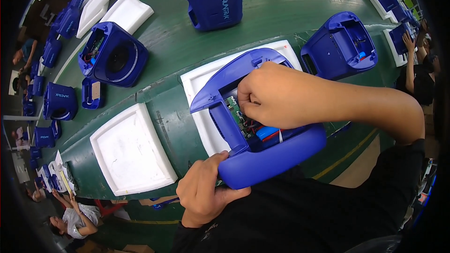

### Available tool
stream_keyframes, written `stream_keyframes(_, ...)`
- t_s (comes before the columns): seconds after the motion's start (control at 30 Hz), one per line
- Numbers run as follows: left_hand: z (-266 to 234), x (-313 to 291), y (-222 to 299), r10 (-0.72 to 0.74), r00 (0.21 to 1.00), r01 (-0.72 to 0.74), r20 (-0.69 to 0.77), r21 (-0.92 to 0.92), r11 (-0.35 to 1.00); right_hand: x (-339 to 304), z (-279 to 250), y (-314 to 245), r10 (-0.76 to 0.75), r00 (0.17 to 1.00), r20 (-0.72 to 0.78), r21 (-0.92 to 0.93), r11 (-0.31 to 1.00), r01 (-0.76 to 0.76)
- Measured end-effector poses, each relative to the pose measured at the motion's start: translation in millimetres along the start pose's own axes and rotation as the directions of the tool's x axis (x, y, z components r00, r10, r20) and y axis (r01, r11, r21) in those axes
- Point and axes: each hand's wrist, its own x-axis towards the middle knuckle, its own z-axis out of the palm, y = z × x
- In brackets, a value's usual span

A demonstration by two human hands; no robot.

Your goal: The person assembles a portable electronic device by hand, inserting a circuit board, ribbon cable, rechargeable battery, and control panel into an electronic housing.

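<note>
Stretching a bare right forearm (347,103) across the view, dipping a curled right hand (268,97) into an opened blue plastic housing (276,161) on a white foam tray (199,82), hiding the fingertips, leaving any hold impossible to tell. Clasping the near-left corner between parted thumb and fingers of the left hand (202,192).

Blue casing (276,158), right grip (269,96) reaching in
</note>
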Motion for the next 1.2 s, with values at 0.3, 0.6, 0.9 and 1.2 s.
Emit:
stream_keyframes(0.3,1.3,-2.8,0.2,0.014,1.000,-0.014,0.003,0.016,1.000,1.8,-2.9,-5.3,0.058,0.997,0.044,-0.047,0.997,-0.056)
stream_keyframes(0.6,3.4,-3.7,2.8,0.042,0.999,-0.042,-0.004,0.044,0.998,1.6,-8.9,-12.6,0.054,0.997,0.062,-0.083,0.995,-0.049)
stream_keyframes(0.9,3.9,-4.0,0.3,0.048,0.999,-0.048,-0.006,0.038,0.998,5.5,-9.4,-14.2,0.027,0.991,0.130,-0.112,0.994,-0.012)
stream_keyframes(1.2,4.4,-0.1,0.5,0.044,0.999,-0.044,0.008,0.014,0.999,6.8,-12.4,-5.7,-0.052,0.983,0.179,-0.168,0.982,0.082)
